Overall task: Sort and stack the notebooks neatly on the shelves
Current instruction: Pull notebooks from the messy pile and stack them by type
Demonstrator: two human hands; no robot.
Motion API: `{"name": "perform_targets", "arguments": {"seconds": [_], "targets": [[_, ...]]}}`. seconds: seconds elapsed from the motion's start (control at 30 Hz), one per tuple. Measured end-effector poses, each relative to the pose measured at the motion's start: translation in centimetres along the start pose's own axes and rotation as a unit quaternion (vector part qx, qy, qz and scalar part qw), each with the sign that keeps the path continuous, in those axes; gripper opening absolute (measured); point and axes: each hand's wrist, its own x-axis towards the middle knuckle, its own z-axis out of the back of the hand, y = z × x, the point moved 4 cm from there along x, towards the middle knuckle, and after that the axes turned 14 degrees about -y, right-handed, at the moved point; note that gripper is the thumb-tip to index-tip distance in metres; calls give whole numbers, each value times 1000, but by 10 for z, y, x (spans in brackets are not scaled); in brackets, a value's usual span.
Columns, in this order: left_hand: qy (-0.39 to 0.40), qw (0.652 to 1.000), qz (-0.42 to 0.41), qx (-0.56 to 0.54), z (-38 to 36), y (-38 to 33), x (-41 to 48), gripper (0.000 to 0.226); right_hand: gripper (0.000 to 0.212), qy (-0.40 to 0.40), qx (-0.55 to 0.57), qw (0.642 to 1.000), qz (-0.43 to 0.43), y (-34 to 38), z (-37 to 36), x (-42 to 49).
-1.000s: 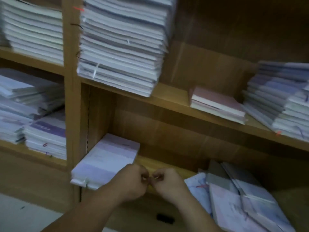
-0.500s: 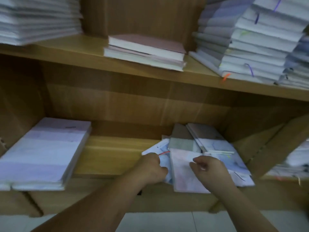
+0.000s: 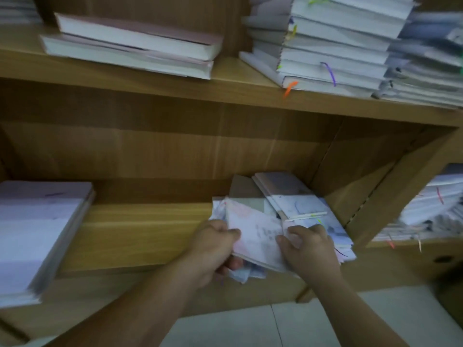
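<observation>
Most of the sorting looks done, judging by how much already lies squared up. The wooden shelf unit [image 3: 155,96] carries a tall pile of white notebooks [image 3: 338,46] on the upper board at right, its edges fairly even and coloured ribbons hanging out. On the lower board at far left sits a broad, tidy lavender stack [image 3: 42,234]. Two thick pink-covered books [image 3: 135,46] lie one on the other on the upper board at left. What remains is the loose heap [image 3: 295,204] at the right end of the lower compartment, against the side wall: thin notebooks lie fanned at different angles and overhang the front edge. Between heap and lavender stack the board is bare wood, likely room for a new pile. On top of the heap lies a pale notebook [image 3: 258,236], askew. The left hand [image 3: 215,246] grips its left edge, thumb on the cover and fingers curled beneath. The right hand [image 3: 310,246] pinches its right side with bent fingers.
</observation>
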Motion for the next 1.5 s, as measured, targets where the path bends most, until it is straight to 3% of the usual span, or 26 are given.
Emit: {"name": "perform_targets", "arguments": {"seconds": [0.13,0.23,0.3,0.37,0.43,0.57,0.63,0.7,0.77,0.87,0.93,1.07,1.13,1.2,1.27,1.33,1.4,1.5], "targets": [[-103,994,-46,-14,53,-15,0,14,54,47,-16,998,-48,-14,-5,1],[-193,975,-55,-93,88,-14,-1,15,53,56,-63,996,-11,-9,-8,-2],[-221,965,-8,-140,98,2,3,17,44,25,-40,999,19,0,-9,2],[-213,958,83,-173,94,27,2,26,38,-3,5,998,62,16,-13,5],[-154,955,157,-200,83,55,-4,39,29,2,46,996,80,31,-23,6],[-39,968,218,-114,82,73,-18,27,45,5,48,998,41,31,-41,16],[13,984,176,-21,91,69,-17,31,45,14,20,1000,14,22,-42,26],[33,991,21,129,103,63,-9,28,39,27,-18,999,30,15,-43,35],[-2,945,-184,271,113,54,1,19,44,57,-111,990,61,12,-42,44],[-34,889,-273,367,119,47,15,12,56,146,-180,972,46,5,-46,58],[-43,888,-280,362,117,43,20,13,52,173,-211,960,65,8,-48,63],[-1,922,-262,284,111,38,21,18,22,136,-270,942,143,27,-37,71],[-3,925,-259,278,112,36,22,18,11,74,-291,933,198,38,-25,75],[-38,920,-247,302,117,37,27,8,10,-41,-248,933,258,55,-5,76],[-46,885,-199,420,126,43,35,42,15,-128,-177,928,303,82,15,71],[-7,874,-139,466,132,50,41,68,20,-171,-114,917,341,120,26,54],[14,901,-109,421,135,53,43,68,11,-175,-66,903,386,165,20,18],[-41,951,-66,300,146,58,45,59,13,-86,-17,897,433,210,-22,-38]]}}
